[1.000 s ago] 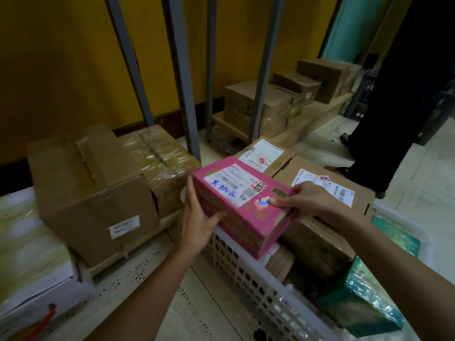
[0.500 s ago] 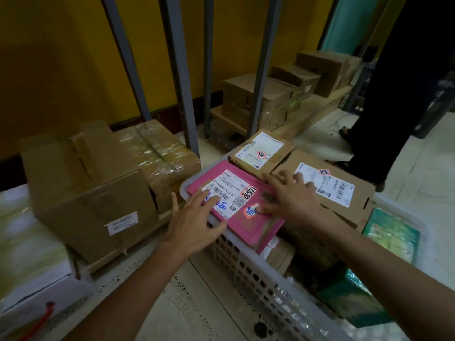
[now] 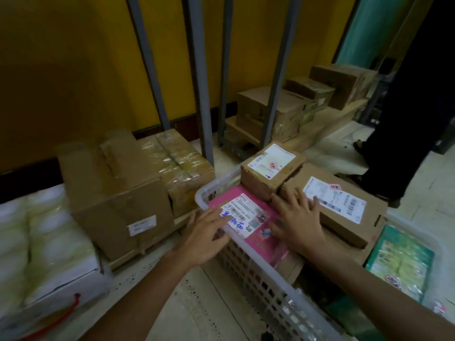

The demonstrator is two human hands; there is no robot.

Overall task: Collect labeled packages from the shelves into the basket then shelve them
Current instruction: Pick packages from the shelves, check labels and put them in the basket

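A pink labeled package point(image 3: 256, 238) lies flat in the near left corner of the white plastic basket point(image 3: 258, 286). My left hand point(image 3: 205, 233) rests with spread fingers on its left edge and label. My right hand point(image 3: 299, 222) lies flat with fingers apart on its right side, touching a brown labeled box point(image 3: 344, 212). A smaller brown labeled box point(image 3: 268, 168) sits at the basket's far corner. A green packet point(image 3: 403, 262) lies at the basket's right.
On the low shelf to the left stand a big cardboard box point(image 3: 115, 193), a taped box point(image 3: 182, 168) and a white carton point(image 3: 44, 242). Grey shelf posts point(image 3: 197, 70) rise behind. More boxes point(image 3: 270, 112) sit on the far shelf. A person in dark trousers point(image 3: 406, 119) stands at the right.
The pink package went from held up between both hands down into the basket. Both hands opened and now lie flat on top of it.
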